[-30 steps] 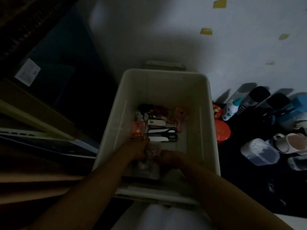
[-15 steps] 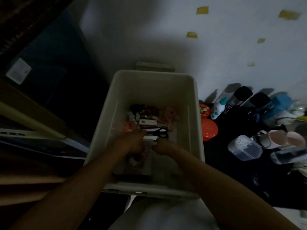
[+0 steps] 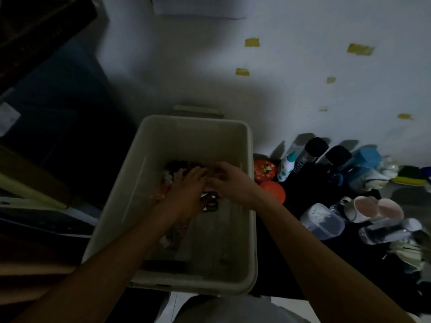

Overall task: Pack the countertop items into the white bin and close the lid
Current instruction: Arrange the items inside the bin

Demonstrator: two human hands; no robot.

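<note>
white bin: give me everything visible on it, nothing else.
The white bin is a deep rectangular tub, plastic by the look, off-white with rounded corners and a rolled rim. It stands upright and open, no lid on it. It sits against the wall, left of the dark countertop. Small items lie on its floor, mostly toward the far end. Both forearms reach in over its near rim; contact is unclear.

Bin (image 3: 247,229) on desk (image 3: 291,264): both hands inside it, left hand (image 3: 186,194) left of right hand (image 3: 233,184), over scissors (image 3: 211,202); bottles (image 3: 312,157), cups (image 3: 363,208) and lidded tub (image 3: 323,221) right of bin.
</note>
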